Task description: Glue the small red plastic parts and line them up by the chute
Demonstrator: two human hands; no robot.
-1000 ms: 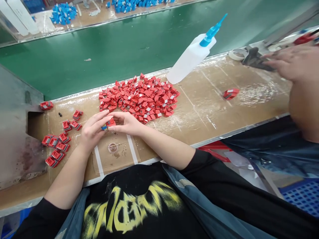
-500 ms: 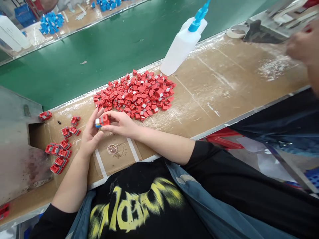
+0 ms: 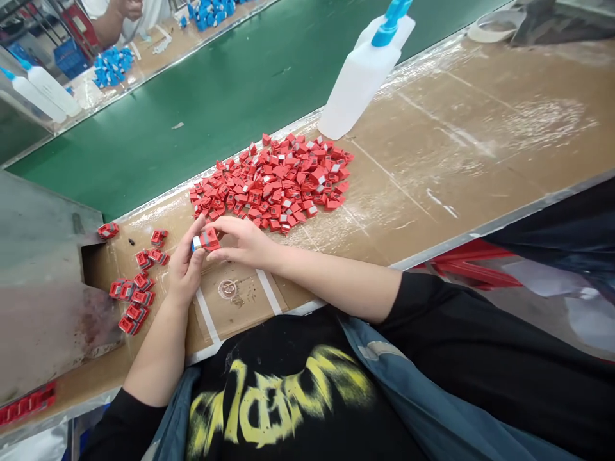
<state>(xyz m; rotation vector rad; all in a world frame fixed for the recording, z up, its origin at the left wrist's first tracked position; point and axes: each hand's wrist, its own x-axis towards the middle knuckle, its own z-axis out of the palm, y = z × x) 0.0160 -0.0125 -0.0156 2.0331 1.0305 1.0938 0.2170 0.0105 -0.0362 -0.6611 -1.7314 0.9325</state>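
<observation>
Between the fingertips of both hands is a small red plastic toy part (image 3: 210,239) with a grey band and a blue-and-white end. My left hand (image 3: 184,269) is closed on the blue-and-white end, its thumb below. From the other side, my right hand (image 3: 247,243) pinches the red end between thumb and fingers. Just beyond the hands lies a big heap of loose red plastic pieces (image 3: 283,186), some with white or dark faces. Several red-and-grey parts (image 3: 143,298) sit in a loose cluster left of my left hand.
A white squeeze bottle (image 3: 358,80) with a blue nozzle stands behind the heap. A metal box (image 3: 43,275) borders the table on the left. Past a green belt (image 3: 202,109), blue pieces (image 3: 113,66) lie near another person's hand (image 3: 129,8). A tape roll (image 3: 494,27) lies far right.
The view has shifted, so the table scene sits farther right. Both hands keep hold of the red part, now turned slightly. A co-worker's hand at the right has left view; another appears top left.
</observation>
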